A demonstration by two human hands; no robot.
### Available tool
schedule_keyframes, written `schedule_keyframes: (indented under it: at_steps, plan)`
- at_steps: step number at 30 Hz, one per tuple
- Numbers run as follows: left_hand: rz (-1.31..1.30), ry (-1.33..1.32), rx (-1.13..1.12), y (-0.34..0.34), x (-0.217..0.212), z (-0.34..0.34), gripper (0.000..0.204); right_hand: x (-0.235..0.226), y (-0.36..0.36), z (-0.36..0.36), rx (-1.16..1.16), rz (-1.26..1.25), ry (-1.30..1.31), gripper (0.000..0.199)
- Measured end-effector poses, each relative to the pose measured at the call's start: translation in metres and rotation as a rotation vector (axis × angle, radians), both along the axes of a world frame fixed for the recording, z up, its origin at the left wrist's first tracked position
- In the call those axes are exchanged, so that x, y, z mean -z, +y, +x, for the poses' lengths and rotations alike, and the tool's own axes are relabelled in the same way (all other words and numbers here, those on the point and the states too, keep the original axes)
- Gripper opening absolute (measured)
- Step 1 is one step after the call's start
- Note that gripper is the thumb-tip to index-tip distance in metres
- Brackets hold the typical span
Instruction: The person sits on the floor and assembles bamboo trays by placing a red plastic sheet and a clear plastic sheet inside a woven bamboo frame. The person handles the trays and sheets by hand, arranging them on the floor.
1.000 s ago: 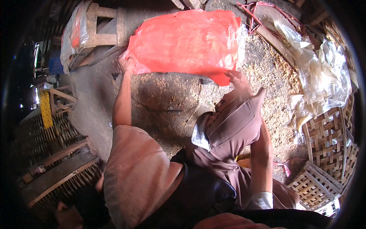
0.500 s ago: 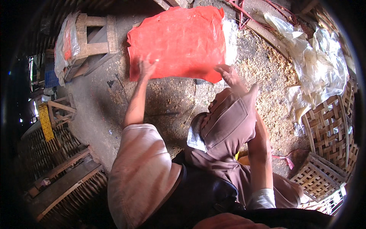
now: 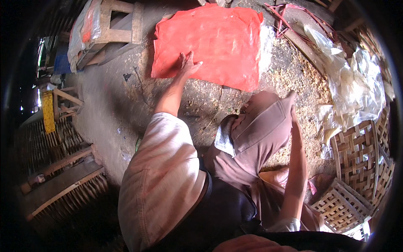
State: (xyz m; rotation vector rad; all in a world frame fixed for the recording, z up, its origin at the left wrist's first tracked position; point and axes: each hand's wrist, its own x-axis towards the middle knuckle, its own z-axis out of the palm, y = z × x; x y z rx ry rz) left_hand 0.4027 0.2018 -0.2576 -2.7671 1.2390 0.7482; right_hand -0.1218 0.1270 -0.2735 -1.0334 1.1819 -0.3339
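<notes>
Thing: flat red plastic sheet [image 3: 214, 42] on dirt floor, right of the wooden stool [image 3: 119, 21] | left hand [image 3: 187, 65] fingers spread, pressing its near edge | right hand: fingers hidden, cannot tell | handling: likely light, limp, slippery; take by edges or corners

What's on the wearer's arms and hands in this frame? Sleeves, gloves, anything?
Both arms wear short sleeves of a pale pinkish-beige shirt, ending at the elbows; the forearms are bare. The left hand has no glove, ring or watch that shows. The right hand is mostly hidden behind a mauve cloth, so its details cannot be told.
</notes>
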Motion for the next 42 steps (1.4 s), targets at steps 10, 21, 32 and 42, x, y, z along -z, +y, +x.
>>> schedule_keyframes:
  at_steps: [10,21,32,42]
  plan:
    - [-0.050,-0.076,-0.019,-0.030,-0.010,0.041,0.095,-0.004,0.026,-0.136,0.690,0.115,-0.045,0.041]
    - [-0.081,-0.393,0.146,-0.113,-0.077,0.143,0.044,0.024,0.080,-0.124,0.339,0.268,0.150,0.042]
    - [-0.253,-0.596,0.325,-0.107,-0.094,0.117,0.050,0.031,0.078,-0.107,0.262,0.249,0.100,0.046]
    - [-0.279,-0.202,0.115,-0.071,-0.004,0.013,0.090,0.041,0.080,-0.099,0.247,0.202,0.174,0.035]
